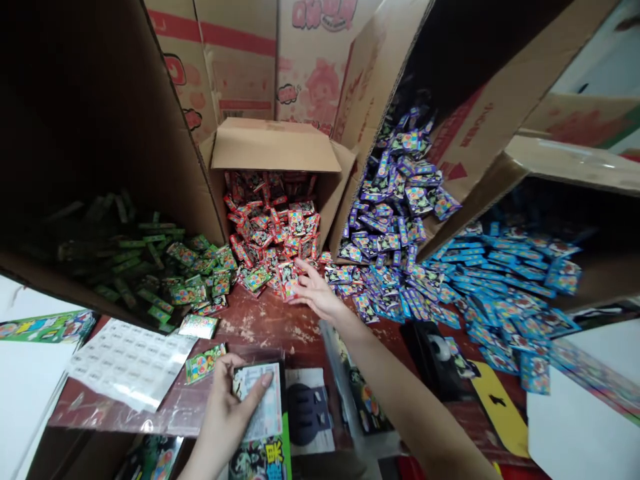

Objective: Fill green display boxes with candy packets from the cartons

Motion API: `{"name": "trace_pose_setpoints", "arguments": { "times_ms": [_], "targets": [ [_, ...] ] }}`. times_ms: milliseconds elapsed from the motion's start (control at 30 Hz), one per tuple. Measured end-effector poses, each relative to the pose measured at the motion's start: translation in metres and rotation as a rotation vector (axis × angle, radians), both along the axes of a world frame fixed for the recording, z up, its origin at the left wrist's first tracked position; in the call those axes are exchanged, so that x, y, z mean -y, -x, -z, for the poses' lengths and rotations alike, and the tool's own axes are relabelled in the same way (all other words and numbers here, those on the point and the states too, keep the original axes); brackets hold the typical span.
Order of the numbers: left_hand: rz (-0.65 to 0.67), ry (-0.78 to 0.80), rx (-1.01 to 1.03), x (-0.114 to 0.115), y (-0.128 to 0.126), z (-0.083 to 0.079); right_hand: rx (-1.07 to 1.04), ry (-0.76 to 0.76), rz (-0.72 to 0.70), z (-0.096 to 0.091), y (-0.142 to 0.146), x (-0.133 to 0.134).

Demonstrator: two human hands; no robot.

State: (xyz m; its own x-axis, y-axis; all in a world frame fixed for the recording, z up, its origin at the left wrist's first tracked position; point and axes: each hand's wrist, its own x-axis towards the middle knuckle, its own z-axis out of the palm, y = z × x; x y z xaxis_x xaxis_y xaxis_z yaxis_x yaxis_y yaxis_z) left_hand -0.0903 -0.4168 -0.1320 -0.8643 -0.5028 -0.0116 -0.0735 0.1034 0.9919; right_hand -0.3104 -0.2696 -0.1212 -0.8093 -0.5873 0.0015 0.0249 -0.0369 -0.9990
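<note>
My left hand [233, 403] is closed around a flat green and black printed candy package [260, 453], its thumb lying across a pale panel at the top. Just beyond that hand, a green candy packet [205, 363] lies on the red-brown table. My right hand [317, 293] reaches to the mouth of the middle carton, its fingers pinching the right edge of a red candy packet [289, 279]. Behind it, a heap of red packets [273, 223] spills from that carton [275, 150].
Green packets [197, 270] spill from a large carton at left, purple packets [385, 227] and blue packets [515, 267] from cartons at right. A sticker sheet [133, 363], a black tape dispenser [435, 357] and a yellow card [500, 407] lie on the table [250, 320].
</note>
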Motion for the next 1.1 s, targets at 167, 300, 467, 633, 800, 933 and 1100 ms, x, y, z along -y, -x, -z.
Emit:
{"name": "trace_pose_setpoints", "arguments": {
  "times_ms": [167,300,467,633,800,933,1100],
  "targets": [
    [0.054,-0.029,0.039,-0.008,-0.004,-0.009,0.121,0.091,-0.023,-0.036,-0.05,-0.021],
    [0.088,-0.043,0.015,-0.017,-0.012,-0.019,-0.019,0.029,-0.162,-0.054,-0.083,-0.016],
    [0.127,-0.081,0.005,-0.03,-0.017,-0.028,-0.231,-0.182,-0.458,-0.065,-0.084,-0.032],
    [0.16,-0.209,0.003,-0.039,-0.018,-0.039,-0.403,-0.277,-0.615,-0.082,-0.067,-0.043],
    [0.193,-0.14,0.021,-0.037,-0.021,-0.042,-0.37,-0.228,-0.57,-0.073,-0.074,-0.037],
    [0.179,-0.111,-0.011,-0.031,-0.02,-0.034,-0.411,-0.233,-0.605,-0.058,-0.091,-0.039],
    [0.131,-0.075,-0.007,-0.02,-0.026,-0.039,-0.45,-0.189,-0.499,-0.047,-0.082,-0.024]
  ]
}}
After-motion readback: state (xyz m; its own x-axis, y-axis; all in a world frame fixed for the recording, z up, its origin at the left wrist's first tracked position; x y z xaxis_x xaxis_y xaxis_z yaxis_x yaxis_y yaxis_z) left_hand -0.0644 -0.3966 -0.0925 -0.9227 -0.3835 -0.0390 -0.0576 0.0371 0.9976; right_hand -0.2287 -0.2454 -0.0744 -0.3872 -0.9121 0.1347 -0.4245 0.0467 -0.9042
